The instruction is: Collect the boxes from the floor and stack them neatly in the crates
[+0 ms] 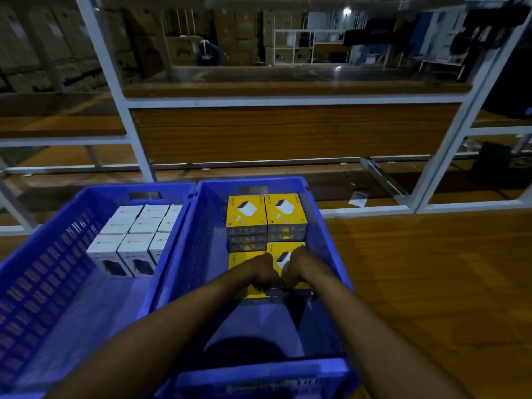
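Yellow boxes (286,263) under both hands (blue crate (328,226))

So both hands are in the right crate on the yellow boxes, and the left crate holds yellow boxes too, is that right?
Not quite. The head view shows the left crate holds white boxes, not yellow ones. The rest stands: the left hand and right hand are in the right crate on the yellow boxes.

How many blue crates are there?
2. The left crate holds white boxes; the right crate, touching it, holds yellow boxes. None seem hidden.
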Available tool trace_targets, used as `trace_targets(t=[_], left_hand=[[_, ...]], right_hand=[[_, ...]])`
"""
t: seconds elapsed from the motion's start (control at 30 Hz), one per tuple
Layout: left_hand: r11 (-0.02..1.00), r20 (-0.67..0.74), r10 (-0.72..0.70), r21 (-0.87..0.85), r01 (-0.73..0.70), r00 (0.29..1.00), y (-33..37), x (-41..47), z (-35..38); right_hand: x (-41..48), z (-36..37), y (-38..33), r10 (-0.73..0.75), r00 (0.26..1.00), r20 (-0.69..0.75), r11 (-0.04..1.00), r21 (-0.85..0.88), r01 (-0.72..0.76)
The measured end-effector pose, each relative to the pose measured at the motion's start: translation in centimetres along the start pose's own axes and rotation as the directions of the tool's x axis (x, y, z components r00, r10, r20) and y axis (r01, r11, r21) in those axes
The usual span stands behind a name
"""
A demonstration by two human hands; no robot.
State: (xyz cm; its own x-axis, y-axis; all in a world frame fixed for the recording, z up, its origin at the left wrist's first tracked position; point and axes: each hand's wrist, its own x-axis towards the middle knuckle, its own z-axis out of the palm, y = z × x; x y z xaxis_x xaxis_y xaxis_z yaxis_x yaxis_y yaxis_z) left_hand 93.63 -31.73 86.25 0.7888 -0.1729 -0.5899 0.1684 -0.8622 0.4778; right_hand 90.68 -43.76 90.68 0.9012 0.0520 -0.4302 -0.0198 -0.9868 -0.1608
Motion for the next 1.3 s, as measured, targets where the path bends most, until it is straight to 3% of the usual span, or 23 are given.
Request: trace_targets(t=[0.1, 0.17, 0.3, 0.63, 0.97, 1.2, 1.3], left_hand=[[0.938, -0.061, 0.073, 0.344, -0.048, 0.995, -0.4, -0.1, 1.4], [0.892, -0.123, 0.131, 0.448, -0.063, 0.984, -0.7, -0.3, 2.5], [0.914, -0.225, 0.183, 0.396, -0.081, 0.957, -1.6, 0.5, 3.9], [0.856, -0.179, 0.343, 0.464, -0.228, 0.922, -2.5, 0.8, 3.6], [0.831, -0.178, 0.393, 0.49, -0.265, 0.902, -2.9, 0.5, 2.9], [0.691, -0.145, 0.447, 0.683, -0.237, 0.883, -3.6, 0.2, 2.7], [0.682, -0.15, 0.396, 0.709, -0.181, 0.906, -3.2, -0.5, 2.5]], right_hand=[[0.1, 0.5, 0.2, 0.001, 0.987, -0.162, 1.0, 0.005, -0.001], [0.6, 0.8, 0.3, -0.038, 0.991, -0.129, 0.999, -0.039, 0.033], [0.9, 1.3, 0.0, -0.023, 0.996, 0.09, 0.991, -0.127, 0.034], [1.5, 0.5, 0.1, -0.013, 0.984, 0.18, 0.983, -0.176, 0.045], [1.7, 0.9, 0.3, -0.024, 0.984, 0.178, 0.974, -0.219, 0.063], [0.6, 0.5, 0.0, -0.068, 0.998, 0.015, 0.989, -0.128, 0.069], [0.1, -0.3, -0.7, -0.121, 0.992, -0.033, 0.988, -0.101, 0.117]])
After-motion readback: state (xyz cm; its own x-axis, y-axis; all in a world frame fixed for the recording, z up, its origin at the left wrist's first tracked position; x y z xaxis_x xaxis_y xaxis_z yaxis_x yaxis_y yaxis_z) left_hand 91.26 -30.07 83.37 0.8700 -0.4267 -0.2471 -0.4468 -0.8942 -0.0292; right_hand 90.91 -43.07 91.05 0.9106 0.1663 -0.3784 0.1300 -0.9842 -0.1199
